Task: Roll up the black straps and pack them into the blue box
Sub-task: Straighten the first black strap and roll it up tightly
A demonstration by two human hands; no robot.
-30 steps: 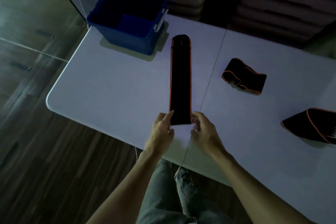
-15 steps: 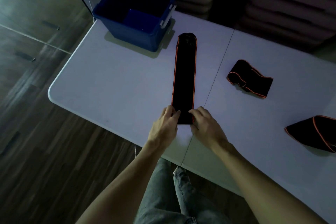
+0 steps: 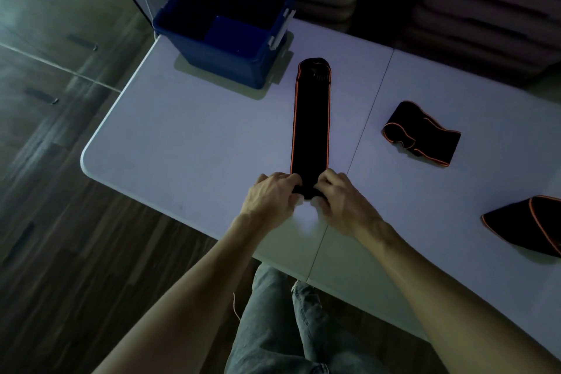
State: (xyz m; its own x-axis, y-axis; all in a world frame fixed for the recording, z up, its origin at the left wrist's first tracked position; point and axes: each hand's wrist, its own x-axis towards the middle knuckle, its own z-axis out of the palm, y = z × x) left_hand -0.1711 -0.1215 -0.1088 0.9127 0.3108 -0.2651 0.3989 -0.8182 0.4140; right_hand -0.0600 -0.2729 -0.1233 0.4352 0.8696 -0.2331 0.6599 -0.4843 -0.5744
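A long black strap [image 3: 311, 121] with orange edging lies flat on the white table [image 3: 188, 143], running away from me toward the blue box [image 3: 224, 24]. My left hand [image 3: 273, 196] and my right hand [image 3: 340, 194] grip its near end from either side, fingers curled over a small rolled fold. The blue box stands open at the table's far left corner; no strap shows inside it. A loosely folded black strap [image 3: 422, 133] lies to the right, and another [image 3: 528, 226] sits at the right edge of view.
The table's near edge runs just behind my wrists, with wooden floor [image 3: 60, 222] below and to the left. Stacked pale cushions [image 3: 485, 3] stand behind the table. A seam [image 3: 368, 118] crosses the tabletop beside the long strap.
Both hands moved in from the strap's near corners onto its end and curled over it, turning the end into a first fold. The visible length has shortened slightly.
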